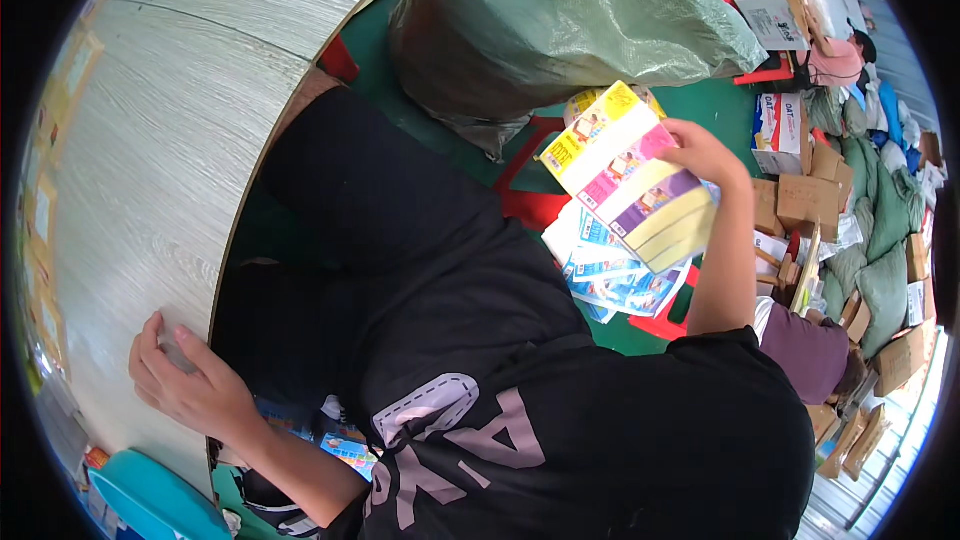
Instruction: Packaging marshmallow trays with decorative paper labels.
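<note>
My right hand [705, 155] pinches the edge of a printed label sheet [625, 175] with yellow, pink and purple panels, held out to my right. Below that sheet, a loose pile of blue and white printed sheets [625, 285] rests on a red plastic stool [668, 322]. On the left, my left hand [190, 390] lies at the edge of the pale wood-grain table [190, 140]. Its fingers curl around a small greyish object [177, 352], mostly hidden, whose kind I cannot make out.
A large grey-green plastic bag [570, 20] stands ahead, beside another red stool [530, 205]. At lower left is a teal basin [155, 495]. Cardboard boxes [808, 200] and green sacks [885, 290] pile up on the far right, near a person in a purple top [808, 352].
</note>
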`<state>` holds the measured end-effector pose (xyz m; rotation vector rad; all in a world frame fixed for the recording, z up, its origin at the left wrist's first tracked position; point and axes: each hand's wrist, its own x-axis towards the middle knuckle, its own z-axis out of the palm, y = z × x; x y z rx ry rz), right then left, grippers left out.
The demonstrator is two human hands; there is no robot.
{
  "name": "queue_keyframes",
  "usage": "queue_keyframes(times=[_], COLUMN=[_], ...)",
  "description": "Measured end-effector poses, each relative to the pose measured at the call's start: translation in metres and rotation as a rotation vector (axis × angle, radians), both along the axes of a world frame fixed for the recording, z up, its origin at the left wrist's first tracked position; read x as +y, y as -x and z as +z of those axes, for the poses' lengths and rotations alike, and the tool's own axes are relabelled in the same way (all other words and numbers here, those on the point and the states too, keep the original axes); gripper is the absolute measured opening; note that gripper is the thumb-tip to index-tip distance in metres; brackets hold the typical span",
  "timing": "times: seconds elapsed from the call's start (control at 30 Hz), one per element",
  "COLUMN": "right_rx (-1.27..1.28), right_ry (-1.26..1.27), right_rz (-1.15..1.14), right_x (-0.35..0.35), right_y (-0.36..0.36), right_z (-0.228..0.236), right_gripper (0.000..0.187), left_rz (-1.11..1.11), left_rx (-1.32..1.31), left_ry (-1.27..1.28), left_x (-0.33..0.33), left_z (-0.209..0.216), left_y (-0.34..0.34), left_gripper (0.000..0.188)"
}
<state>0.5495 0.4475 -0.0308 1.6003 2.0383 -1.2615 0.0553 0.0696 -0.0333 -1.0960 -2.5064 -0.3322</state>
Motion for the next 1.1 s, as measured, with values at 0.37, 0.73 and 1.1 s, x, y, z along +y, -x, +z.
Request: queue_keyframes(times=[0.37, 0.73, 1.1], right_rx=[0.499, 0.957, 0.971], right_ry=[-1.103, -1.586, -0.878], right_rz=[1.084, 1.183, 1.24], right_x=[-0.119, -0.131, -0.124], right_y=[0.18, 0.241, 0.351], right_z=[0.193, 0.151, 0.166], right_gripper=[0.037, 0.034, 0.032], left_rz=[-0.039, -0.074, -0.599], left_rx=[-0.016, -0.207, -0.229], left_ry=[-0.044, -0.161, -0.511], left_x=[0.004, -0.012, 0.003], left_z=[0.006, 0.008, 0.045], left_y=[0.0, -0.008, -0.048], left_gripper=[0.025, 0.052, 0.057])
